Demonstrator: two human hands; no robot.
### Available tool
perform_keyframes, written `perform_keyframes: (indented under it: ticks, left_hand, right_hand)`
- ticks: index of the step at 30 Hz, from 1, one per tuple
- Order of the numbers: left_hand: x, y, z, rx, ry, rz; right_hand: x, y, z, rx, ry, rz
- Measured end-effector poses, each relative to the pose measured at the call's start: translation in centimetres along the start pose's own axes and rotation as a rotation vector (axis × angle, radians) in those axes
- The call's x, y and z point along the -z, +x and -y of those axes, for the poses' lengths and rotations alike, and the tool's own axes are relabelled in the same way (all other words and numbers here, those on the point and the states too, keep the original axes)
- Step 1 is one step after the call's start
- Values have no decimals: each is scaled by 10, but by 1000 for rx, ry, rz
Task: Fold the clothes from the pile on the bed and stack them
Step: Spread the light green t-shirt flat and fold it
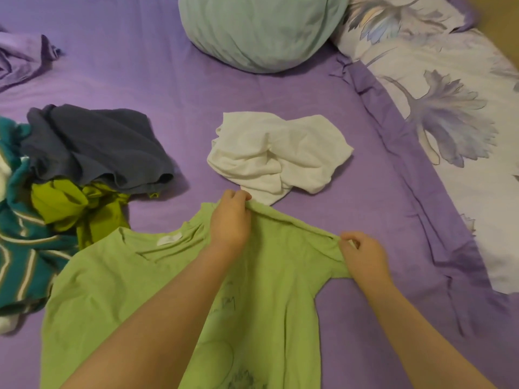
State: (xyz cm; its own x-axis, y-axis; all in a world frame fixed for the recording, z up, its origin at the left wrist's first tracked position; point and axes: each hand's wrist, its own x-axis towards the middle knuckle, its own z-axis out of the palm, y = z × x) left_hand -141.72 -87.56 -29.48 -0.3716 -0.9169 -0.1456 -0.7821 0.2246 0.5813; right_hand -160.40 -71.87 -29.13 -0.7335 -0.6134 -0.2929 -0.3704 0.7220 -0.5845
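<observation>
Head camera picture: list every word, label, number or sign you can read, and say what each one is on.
Nothing can be read.
Green T-shirt: dark print on the front, with marks like handwriting, too blurred to read.
White neck label inside its collar: blank or too small to tell.

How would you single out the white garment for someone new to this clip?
Start at the mint green pillow at the top of the purple bed sheet. Just below it a white garment lies crumpled alone, the only all-white piece, apart from the pile on the left.
</observation>
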Motion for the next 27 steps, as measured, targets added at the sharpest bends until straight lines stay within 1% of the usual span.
perform_keyframes:
  ticks: [2, 3, 4, 5, 7, 8, 10, 11, 12, 15, 16, 19, 21, 24, 27]
  left_hand:
    - [-1, -5, -4, -49, -38, -43]
    - [-2, -11, -6, -84, -5, -30]
    - [-6, -19, -7, -134, 78, -4]
    - [-12, -29, -7, -199, 183, 33]
    - [-25, -49, -7, -337, 364, 151]
    - [-32, -57, -8, -386, 408, 230]
    - [-43, -67, -12, -410, 429, 382]
    - [-46, -69, -15, -406, 436, 414]
    - [-47, -68, -18, -399, 449, 401]
    - [-45, -56, -31, -388, 439, 253]
    - [-44, -49, -36, -399, 437, 238]
    - [-46, -27, -59, -485, 472, 280]
    - [-53, -17, -74, -537, 465, 301]
    - [-68, -5, -88, -498, 405, 336]
    - [-78, 1, -98, -455, 438, 315]
  right_hand:
    - [5, -1, 4, 163, 31, -143]
    - [6, -1, 5, 212, 40, -147]
    - [6, -3, 5, 216, 36, -116]
    - [5, -7, 2, 161, 31, -85]
    - [-2, -18, -8, -63, 75, -78]
    - [-7, -24, -14, -151, 107, -84]
    - [-14, -32, -19, -209, 145, -83]
    - [-14, -32, -20, -208, 155, -84]
    - [-14, -30, -20, -206, 163, -89]
    - [-9, -28, -22, -215, 186, -116]
    - [-9, -31, -24, -217, 176, -114]
    - [-10, -43, -36, -157, 79, -67]
    - [-10, -45, -40, -131, 95, -52]
    - [-7, -43, -41, -71, 144, -48]
    - [-4, -41, -44, -17, 139, -63]
